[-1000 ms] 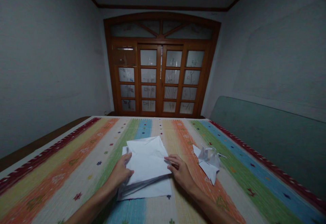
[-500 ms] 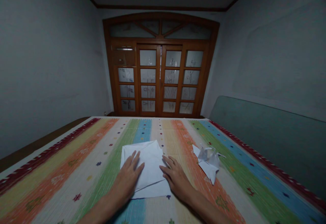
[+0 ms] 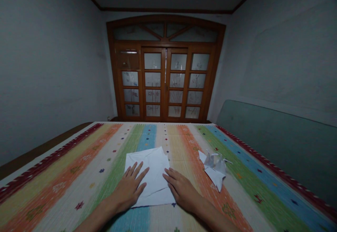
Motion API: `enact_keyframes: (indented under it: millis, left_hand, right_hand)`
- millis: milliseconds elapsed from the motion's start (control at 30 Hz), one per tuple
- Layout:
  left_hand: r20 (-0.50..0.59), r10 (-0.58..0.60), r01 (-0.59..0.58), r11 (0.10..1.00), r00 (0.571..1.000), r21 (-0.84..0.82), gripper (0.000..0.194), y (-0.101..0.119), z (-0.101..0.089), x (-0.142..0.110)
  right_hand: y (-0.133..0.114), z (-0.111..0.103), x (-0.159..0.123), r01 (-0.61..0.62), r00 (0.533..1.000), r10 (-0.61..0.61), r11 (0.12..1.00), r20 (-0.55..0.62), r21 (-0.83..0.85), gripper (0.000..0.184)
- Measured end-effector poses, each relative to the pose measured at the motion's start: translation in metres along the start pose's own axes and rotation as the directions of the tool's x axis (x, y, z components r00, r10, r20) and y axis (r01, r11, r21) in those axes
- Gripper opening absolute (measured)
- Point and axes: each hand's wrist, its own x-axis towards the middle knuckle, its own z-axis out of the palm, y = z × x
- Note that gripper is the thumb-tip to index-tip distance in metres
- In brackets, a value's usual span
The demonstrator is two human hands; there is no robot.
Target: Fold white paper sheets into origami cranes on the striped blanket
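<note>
A striped cloth (image 3: 102, 168) with small motifs spreads beneath and around both hands, over a dark-edged table (image 3: 43, 146); well beyond them stand wooden doors (image 3: 166, 98) with patterned panes, between pale walls (image 3: 50, 66), and a green panel (image 3: 276, 144) rises far to their right. The paper (image 3: 156, 167), white, folded and slightly creased, lies flat between and under the hands, a slanting flap edge near its closer side. The left hand (image 3: 129, 189) presses it with fingers spread; the right hand (image 3: 183, 190) rests flattened on its right edge, fingers extended and nearly together, neither gripping. Right of the right hand sit white paper figures (image 3: 215, 173).
</note>
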Motion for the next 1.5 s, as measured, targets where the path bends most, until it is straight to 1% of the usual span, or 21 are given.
enact_keyframes:
  millis: [100,167,233,300,433,533,633,733,900,1000,1133,1300,1500]
  left_hand:
    - [-0.001,0.014,-0.014,1.000,1.000,0.028,0.055,-0.001,0.002,-0.001]
    - [0.006,0.015,-0.016,0.999,1.000,0.037,0.054,0.000,0.001,-0.001]
    - [0.015,0.009,-0.009,0.999,1.000,0.040,0.054,0.001,0.000,-0.001]
    - [0.022,0.005,-0.005,0.999,1.000,0.040,0.053,0.002,-0.002,-0.001]
    - [0.011,0.010,-0.010,0.999,1.000,0.043,0.053,0.002,-0.001,-0.001]
    - [-0.019,0.018,-0.018,0.999,1.000,0.049,0.053,-0.001,0.003,-0.002]
    - [-0.054,0.038,-0.035,0.998,0.998,0.049,0.053,-0.004,0.008,-0.002]
    - [-0.058,0.041,-0.038,0.998,0.997,0.047,0.053,-0.006,0.010,-0.002]
    - [-0.039,0.021,-0.019,0.999,0.999,0.040,0.054,-0.002,0.006,-0.002]
    - [-0.020,0.012,-0.012,0.999,1.000,0.034,0.054,0.001,0.001,-0.002]
    - [-0.009,0.007,-0.007,0.999,1.000,0.035,0.054,0.002,-0.002,-0.002]
    - [-0.028,0.012,-0.011,0.999,1.000,0.030,0.053,0.002,0.000,-0.002]
    - [-0.006,0.000,0.001,1.000,1.000,0.015,0.051,0.001,-0.002,-0.001]
  right_hand:
    - [0.002,-0.005,0.002,-0.021,0.999,0.024,0.996,0.028,-0.088,0.053]
    - [0.007,-0.016,0.004,-0.034,0.999,0.037,0.990,0.019,-0.135,0.053]
    - [0.015,-0.032,0.006,-0.041,0.999,0.040,0.988,-0.006,-0.147,0.041]
    - [0.027,-0.052,0.008,-0.089,0.994,0.077,0.982,-0.078,-0.169,0.035]
    - [0.058,-0.089,0.007,-0.217,0.962,0.170,0.950,-0.213,-0.222,0.047]
    - [0.077,-0.107,0.002,-0.296,0.933,0.220,0.919,-0.283,-0.260,0.052]
    - [0.091,-0.117,-0.006,-0.369,0.903,0.272,0.887,-0.333,-0.276,0.054]
    - [0.103,-0.124,-0.014,-0.420,0.881,0.320,0.869,-0.347,-0.264,0.058]
    - [0.115,-0.128,-0.021,-0.458,0.865,0.378,0.862,-0.330,-0.215,0.049]
    - [0.115,-0.127,-0.019,-0.461,0.863,0.392,0.870,-0.318,-0.177,0.038]
    - [0.109,-0.127,-0.014,-0.422,0.867,0.367,0.900,-0.336,-0.106,0.025]
    - [0.091,-0.131,-0.004,-0.319,0.878,0.308,0.947,-0.367,0.034,0.024]
    - [0.054,-0.131,0.004,-0.133,0.897,0.201,0.972,-0.393,0.194,0.027]
